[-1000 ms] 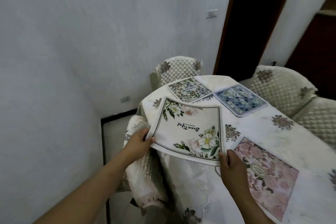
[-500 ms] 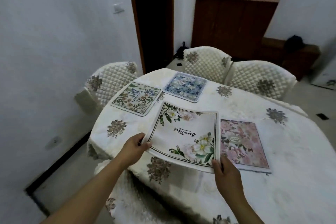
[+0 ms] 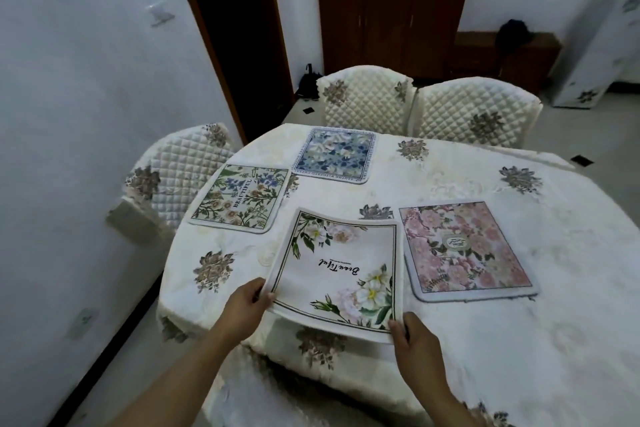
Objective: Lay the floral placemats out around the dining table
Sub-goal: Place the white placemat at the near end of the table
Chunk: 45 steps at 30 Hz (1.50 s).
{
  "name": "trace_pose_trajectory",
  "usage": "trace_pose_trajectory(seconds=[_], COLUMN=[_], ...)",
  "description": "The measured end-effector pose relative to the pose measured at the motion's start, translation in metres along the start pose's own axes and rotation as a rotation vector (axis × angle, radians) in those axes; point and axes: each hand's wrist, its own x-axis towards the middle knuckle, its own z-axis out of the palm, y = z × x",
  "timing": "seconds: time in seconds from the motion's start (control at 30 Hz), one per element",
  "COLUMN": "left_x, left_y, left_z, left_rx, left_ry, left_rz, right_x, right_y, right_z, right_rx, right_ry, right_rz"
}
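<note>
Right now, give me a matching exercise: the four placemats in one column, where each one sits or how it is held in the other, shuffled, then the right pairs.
Placemats:
1. blue placemat
2. green BEAUTIFUL placemat
3. pink placemat
4. white placemat

Places or states:
A. held at its near corners by the left hand and right hand
B. flat, at the far edge before a quilted chair
C. flat, right of the held one
D. flat, at the left edge by the wall-side chair

Pairs: 1-B, 2-D, 3-C, 4-A

Matt cloth placemat (image 3: 341, 267), quilted chair covers (image 3: 478, 114)
</note>
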Motion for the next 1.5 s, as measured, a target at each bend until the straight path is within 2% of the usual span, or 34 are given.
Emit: trace_pose_trajectory(seconds=[0.2, 0.33, 0.5, 0.67, 0.8, 1.0, 1.2, 1.37, 1.5], left_x=[0.031, 0.046, 0.058, 0.063, 0.062, 0.063, 0.06, 0.053, 0.057], left_y=[-0.067, -0.11, -0.128, -0.132, -0.13, -0.128, -0.127, -0.13, -0.131], left_z=[-0.011, -0.015, -0.014, -0.006, -0.001, 0.003, 0.007, 0.006, 0.004], left_rx=[0.006, 0.103, 0.161, 0.184, 0.157, 0.182, 0.242, 0.326, 0.393], left_ry=[-0.087, -0.181, -0.207, -0.227, -0.175, -0.14, -0.152, -0.177, -0.316], left_rz=[0.04, 0.035, -0.015, -0.137, -0.212, -0.276, -0.315, -0.267, -0.128], right_x=[-0.019, -0.034, -0.04, -0.032, -0.024, -0.024, -0.018, -0.02, -0.031], right_y=[-0.008, -0.018, -0.027, -0.018, -0.016, -0.016, -0.021, -0.026, -0.035], right_z=[0.067, 0.107, 0.131, 0.135, 0.14, 0.132, 0.133, 0.125, 0.107], right_rx=[-0.055, -0.12, -0.151, -0.246, -0.348, -0.407, -0.428, -0.422, -0.406], right_ry=[0.009, 0.013, 0.024, 0.013, -0.028, -0.052, -0.116, -0.168, -0.127], right_rz=[0.176, 0.31, 0.383, 0.457, 0.47, 0.529, 0.511, 0.525, 0.516])
